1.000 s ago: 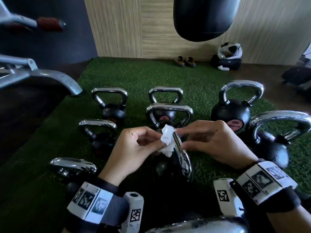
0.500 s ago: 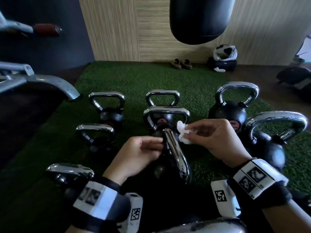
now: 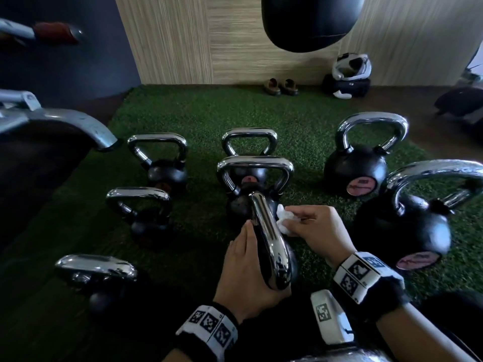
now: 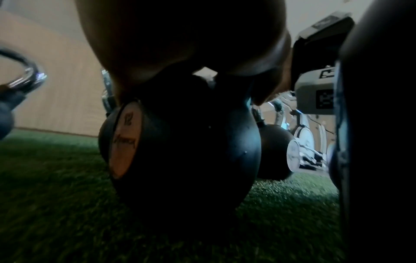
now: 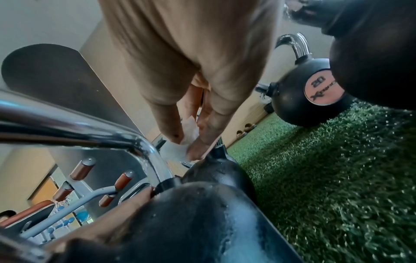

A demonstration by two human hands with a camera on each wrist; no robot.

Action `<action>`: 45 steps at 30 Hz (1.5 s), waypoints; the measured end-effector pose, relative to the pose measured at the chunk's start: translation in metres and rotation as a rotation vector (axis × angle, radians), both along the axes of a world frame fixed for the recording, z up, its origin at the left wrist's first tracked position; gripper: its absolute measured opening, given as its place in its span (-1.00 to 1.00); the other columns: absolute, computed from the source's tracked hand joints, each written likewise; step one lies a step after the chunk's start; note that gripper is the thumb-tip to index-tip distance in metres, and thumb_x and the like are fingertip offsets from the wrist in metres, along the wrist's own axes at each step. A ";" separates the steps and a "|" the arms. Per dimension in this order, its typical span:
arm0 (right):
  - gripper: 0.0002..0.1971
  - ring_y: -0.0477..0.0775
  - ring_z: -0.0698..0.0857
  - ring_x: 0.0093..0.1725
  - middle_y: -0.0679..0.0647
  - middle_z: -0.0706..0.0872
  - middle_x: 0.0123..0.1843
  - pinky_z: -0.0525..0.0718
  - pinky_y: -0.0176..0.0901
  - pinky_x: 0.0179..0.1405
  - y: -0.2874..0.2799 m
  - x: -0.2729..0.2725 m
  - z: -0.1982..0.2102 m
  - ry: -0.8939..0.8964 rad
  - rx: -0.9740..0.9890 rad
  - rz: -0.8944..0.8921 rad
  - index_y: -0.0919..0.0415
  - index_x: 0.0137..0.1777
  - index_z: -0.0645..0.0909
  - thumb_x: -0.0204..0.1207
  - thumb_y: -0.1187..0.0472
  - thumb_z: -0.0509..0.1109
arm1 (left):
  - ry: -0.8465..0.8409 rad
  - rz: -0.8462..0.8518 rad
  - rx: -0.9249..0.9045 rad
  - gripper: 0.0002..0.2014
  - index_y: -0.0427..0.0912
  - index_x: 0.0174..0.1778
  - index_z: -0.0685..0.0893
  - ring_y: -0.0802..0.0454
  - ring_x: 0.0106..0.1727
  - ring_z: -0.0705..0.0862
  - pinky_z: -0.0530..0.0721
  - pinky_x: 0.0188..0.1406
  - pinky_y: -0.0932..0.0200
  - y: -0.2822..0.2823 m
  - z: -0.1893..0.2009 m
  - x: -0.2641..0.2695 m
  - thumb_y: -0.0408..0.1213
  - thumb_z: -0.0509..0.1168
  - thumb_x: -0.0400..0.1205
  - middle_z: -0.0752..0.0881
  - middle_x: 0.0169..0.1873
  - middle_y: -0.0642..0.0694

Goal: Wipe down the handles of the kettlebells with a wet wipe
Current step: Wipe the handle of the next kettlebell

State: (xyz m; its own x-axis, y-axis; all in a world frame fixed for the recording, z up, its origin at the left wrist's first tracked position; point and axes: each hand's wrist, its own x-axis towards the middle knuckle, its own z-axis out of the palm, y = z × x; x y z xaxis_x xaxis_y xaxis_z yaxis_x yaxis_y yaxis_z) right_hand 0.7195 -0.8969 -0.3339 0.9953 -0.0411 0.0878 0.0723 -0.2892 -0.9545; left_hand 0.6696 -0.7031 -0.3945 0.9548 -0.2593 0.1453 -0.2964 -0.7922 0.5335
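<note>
The near kettlebell's chrome handle [image 3: 269, 239] runs away from me at the centre of the head view, above its black body [image 4: 184, 151]. My left hand [image 3: 251, 257] wraps the handle from the left, near its close end. My right hand [image 3: 300, 223] pinches a crumpled white wet wipe [image 3: 283, 222] and holds it against the right side of the handle's far end. In the right wrist view the wipe [image 5: 186, 140] sits between thumb and fingers, just past the bend of the handle [image 5: 90, 131].
Several more kettlebells stand on the green turf [image 3: 300, 126], the biggest [image 3: 407, 226] close to my right wrist. A grey machine arm [image 3: 65, 121] juts in from the left. A black punching bag [image 3: 308, 22] hangs ahead, with shoes [image 3: 279, 87] and a helmet [image 3: 351, 66] by the wall.
The wipe passed from both hands at the handle's tip into the right hand alone, then came down to the handle's right side. The left hand slid nearer along the handle and took hold.
</note>
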 end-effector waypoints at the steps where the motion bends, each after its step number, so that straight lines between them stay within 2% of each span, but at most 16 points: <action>1: -0.56 -0.02 0.90 -0.06 -0.09 0.91 -0.10 0.85 0.10 0.15 0.002 0.004 -0.004 0.014 0.014 -0.006 -0.06 -0.02 0.90 0.06 -0.10 0.78 | -0.037 -0.038 -0.024 0.37 -0.20 0.84 -0.08 -0.04 0.84 0.05 0.22 0.77 -0.12 0.004 -0.004 0.004 0.51 0.36 0.26 0.04 0.83 -0.07; 3: -0.48 -0.01 0.89 -0.01 -0.08 0.92 -0.07 0.83 0.11 0.19 0.006 0.009 -0.012 0.035 0.021 -0.001 -0.01 0.06 0.89 0.05 -0.10 0.79 | -0.088 -0.135 -0.054 0.30 -0.19 0.83 0.07 -0.01 0.83 0.10 0.26 0.75 -0.09 0.014 -0.004 0.013 0.44 0.44 0.30 0.15 0.80 -0.05; 5: -0.55 -0.06 0.88 -0.02 -0.09 0.91 -0.08 0.83 0.03 0.18 0.011 0.012 -0.016 0.044 -0.014 0.022 0.03 0.11 0.88 0.20 0.02 0.80 | -0.080 -0.224 -0.157 0.23 -0.19 0.80 0.20 0.01 0.80 0.20 0.31 0.74 -0.08 0.024 0.003 0.018 0.31 0.57 0.30 0.27 0.76 -0.05; 8: -0.68 -0.20 0.86 -0.20 -0.01 0.90 -0.16 0.79 -0.37 -0.17 0.017 0.013 -0.018 0.049 -0.018 0.014 0.14 0.09 0.88 0.34 0.16 0.75 | -0.058 -0.315 -0.133 0.29 -0.09 0.81 0.18 0.09 0.82 0.12 0.26 0.77 -0.04 0.032 0.013 0.022 0.39 0.61 0.26 0.22 0.78 0.03; 9: -0.72 -0.19 0.86 -0.23 0.03 0.90 -0.16 0.76 -0.42 -0.25 0.019 0.015 -0.018 0.054 -0.012 0.002 0.15 0.07 0.88 0.36 0.21 0.74 | -0.050 -0.334 -0.101 0.35 -0.06 0.83 0.13 0.10 0.83 0.06 0.23 0.78 -0.03 0.033 0.014 0.023 0.44 0.62 0.22 0.17 0.80 0.06; 10: -0.74 -0.13 0.87 -0.22 0.05 0.90 -0.15 0.79 -0.35 -0.24 0.021 0.017 -0.018 0.050 -0.017 -0.015 0.15 0.06 0.89 0.36 0.23 0.73 | -0.045 -0.346 -0.080 0.40 -0.05 0.83 0.09 0.10 0.83 0.03 0.20 0.80 -0.02 0.033 0.014 0.025 0.45 0.64 0.18 0.13 0.81 0.07; 13: -0.75 -0.01 0.88 -0.12 -0.03 0.91 -0.13 0.87 0.02 0.05 0.025 0.027 -0.012 -0.017 -0.053 -0.057 0.07 0.04 0.90 0.36 0.21 0.73 | -0.043 -0.338 -0.050 0.45 -0.08 0.83 0.10 0.10 0.83 0.04 0.18 0.80 0.03 0.034 0.011 0.027 0.48 0.65 0.12 0.13 0.80 0.06; 17: -0.75 -0.08 0.88 -0.06 -0.10 0.91 -0.08 0.86 0.03 0.11 0.025 0.030 -0.003 -0.105 -0.043 -0.059 0.06 0.10 0.89 0.42 0.19 0.70 | -0.082 -0.295 0.005 0.39 -0.11 0.83 0.11 0.08 0.82 0.07 0.16 0.78 0.09 0.032 0.007 0.026 0.57 0.52 0.21 0.18 0.79 0.02; 20: -0.74 0.00 0.88 -0.05 -0.07 0.91 -0.10 0.84 0.15 0.15 0.023 0.029 -0.007 -0.036 -0.066 -0.013 0.01 0.10 0.89 0.41 0.20 0.70 | -0.091 -0.291 -0.014 0.34 -0.13 0.82 0.15 0.07 0.80 0.13 0.15 0.78 0.12 0.032 0.009 0.025 0.52 0.52 0.25 0.23 0.78 -0.01; 23: -0.72 -0.10 0.85 -0.02 -0.09 0.90 -0.03 0.83 0.01 0.16 0.024 0.026 0.003 -0.160 -0.135 -0.008 0.04 0.15 0.88 0.44 0.24 0.68 | -0.082 -0.298 -0.028 0.34 -0.16 0.82 0.14 0.06 0.81 0.11 0.17 0.79 0.05 0.033 0.007 0.027 0.55 0.49 0.26 0.24 0.77 -0.02; 27: -0.62 -0.23 0.80 0.06 -0.16 0.84 0.12 0.75 -0.37 0.12 0.025 0.014 0.018 -0.403 -0.221 0.008 0.12 0.19 0.85 0.45 0.51 0.59 | -0.061 -0.308 -0.008 0.39 -0.19 0.81 0.15 0.10 0.81 0.13 0.21 0.77 0.01 0.033 0.004 0.034 0.65 0.42 0.23 0.27 0.75 0.04; 31: -0.60 -0.16 0.80 0.03 -0.17 0.82 0.07 0.72 -0.39 0.02 0.018 0.000 0.022 -0.475 -0.253 0.093 0.12 0.13 0.87 0.43 0.58 0.53 | -0.013 -0.278 -0.047 0.42 -0.14 0.81 0.14 0.11 0.77 0.21 0.28 0.75 0.00 0.033 0.006 0.038 0.61 0.49 0.16 0.28 0.74 0.08; 34: -0.64 -0.24 0.77 0.04 -0.24 0.80 0.04 0.63 -0.52 -0.01 0.014 0.011 0.033 -0.438 -0.307 0.097 0.06 0.13 0.87 0.47 0.49 0.56 | 0.070 -0.270 -0.060 0.43 -0.05 0.82 0.12 0.13 0.75 0.25 0.31 0.74 0.00 0.033 0.009 0.044 0.57 0.54 0.12 0.29 0.72 0.12; 38: -0.66 -0.27 0.78 -0.01 -0.24 0.82 -0.01 0.64 -0.45 0.00 0.011 0.012 0.040 -0.355 -0.263 0.135 -0.03 0.07 0.87 0.46 0.44 0.62 | 0.166 -0.250 -0.099 0.39 0.11 0.81 0.09 0.14 0.68 0.35 0.37 0.71 0.02 0.031 0.021 0.050 0.36 0.71 0.12 0.34 0.66 0.17; 42: -0.66 -0.14 0.82 -0.10 -0.08 0.84 -0.05 0.67 -0.41 -0.11 0.010 -0.012 0.047 -0.308 -0.093 0.300 0.00 0.01 0.88 0.46 0.50 0.60 | 0.190 -0.309 -0.220 0.26 0.10 0.77 0.22 0.22 0.64 0.39 0.38 0.70 0.03 0.033 0.030 0.057 0.02 0.82 0.20 0.42 0.60 0.24; 45: -0.70 0.05 0.83 -0.13 0.00 0.84 -0.08 0.75 -0.22 -0.16 0.011 -0.010 0.051 -0.315 -0.078 0.343 0.07 -0.01 0.89 0.45 0.50 0.60 | 0.168 -0.352 -0.270 0.30 0.25 0.75 0.12 0.13 0.71 0.31 0.36 0.74 -0.05 0.033 0.027 0.059 0.02 0.82 0.19 0.30 0.67 0.23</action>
